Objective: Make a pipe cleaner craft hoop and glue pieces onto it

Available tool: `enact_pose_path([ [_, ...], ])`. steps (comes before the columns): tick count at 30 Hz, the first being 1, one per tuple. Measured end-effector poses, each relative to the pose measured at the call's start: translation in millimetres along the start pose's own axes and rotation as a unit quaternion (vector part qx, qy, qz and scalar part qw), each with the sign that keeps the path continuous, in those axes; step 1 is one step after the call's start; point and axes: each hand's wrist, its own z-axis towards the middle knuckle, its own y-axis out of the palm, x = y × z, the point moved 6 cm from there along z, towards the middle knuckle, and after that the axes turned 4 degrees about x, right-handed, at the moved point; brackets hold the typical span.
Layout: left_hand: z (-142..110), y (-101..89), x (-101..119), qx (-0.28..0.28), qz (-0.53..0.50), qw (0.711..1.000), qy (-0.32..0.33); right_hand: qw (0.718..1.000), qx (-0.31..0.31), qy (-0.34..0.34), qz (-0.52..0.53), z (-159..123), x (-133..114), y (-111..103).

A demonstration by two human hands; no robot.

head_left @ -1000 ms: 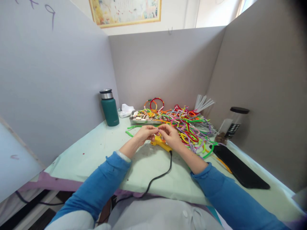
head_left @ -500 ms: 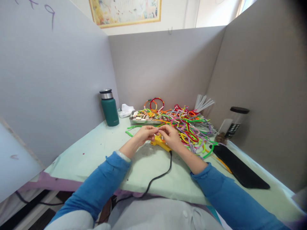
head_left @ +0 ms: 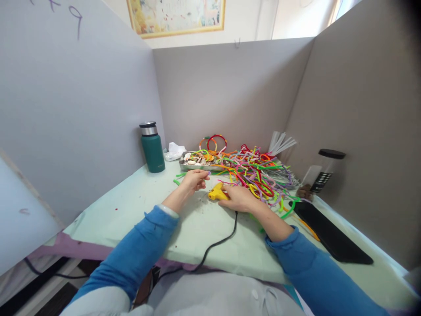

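Note:
My left hand (head_left: 194, 181) is closed in a pinch on a small purple piece (head_left: 209, 173), too small to make out fully. To its right, my right hand (head_left: 239, 198) has its fingers around a yellow glue gun (head_left: 216, 192), whose handle they partly hide. A black cord (head_left: 219, 242) runs from the gun over the front of the table. Just behind my hands lies a heap of colourful pipe cleaners (head_left: 255, 169), and left of that a metal tray (head_left: 200, 167) holds shells and other small pieces.
A green bottle (head_left: 153, 151) stands at the back left beside crumpled white tissue (head_left: 175, 151). Glue sticks (head_left: 282, 144) lean at the back right. A clear black-lidded container (head_left: 324, 171) and a long black pad (head_left: 332, 232) are at the right. Grey partitions (head_left: 230, 92) surround the table.
My right hand has parted from my left and moved down onto the glue gun, gripping it. My left hand has shifted slightly left and still pinches a small piece.

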Motion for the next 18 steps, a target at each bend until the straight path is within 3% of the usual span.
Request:
enact_pose_path([
  [4, 2.6, -1.5, -2.5, -0.002, -0.019, 1.000, -0.011, 0.996, 0.037, 0.013, 0.086, 3.1, 3.4, -5.0],
  [7, 1.9, -0.5, -1.2, -0.003, -0.039, 0.999, -0.015, 0.972, 0.066, 0.047, 0.220, 8.3, 12.0, -7.5],
  [9, 0.6, 1.0, 0.5, -0.007, -0.055, 0.998, -0.017, 0.926, 0.093, 0.080, 0.358, 11.3, 18.3, -9.2],
  [13, -1.1, 1.3, 3.8, 0.000, -0.065, 0.998, -0.020, 0.753, 0.141, 0.066, 0.639, 12.2, 18.9, -18.6],
  [15, -1.2, 0.8, 4.3, 0.004, -0.067, 0.997, -0.023, 0.687, 0.140, 0.052, 0.711, 10.1, 16.5, -23.3],
  [16, -1.1, 0.8, 4.3, 0.005, -0.069, 0.997, -0.024, 0.671, 0.129, 0.055, 0.728, 9.0, 15.3, -23.8],
  [18, -0.6, 0.9, 3.9, 0.003, -0.073, 0.997, -0.026, 0.667, 0.091, 0.076, 0.735, 6.6, 12.6, -21.1],
])
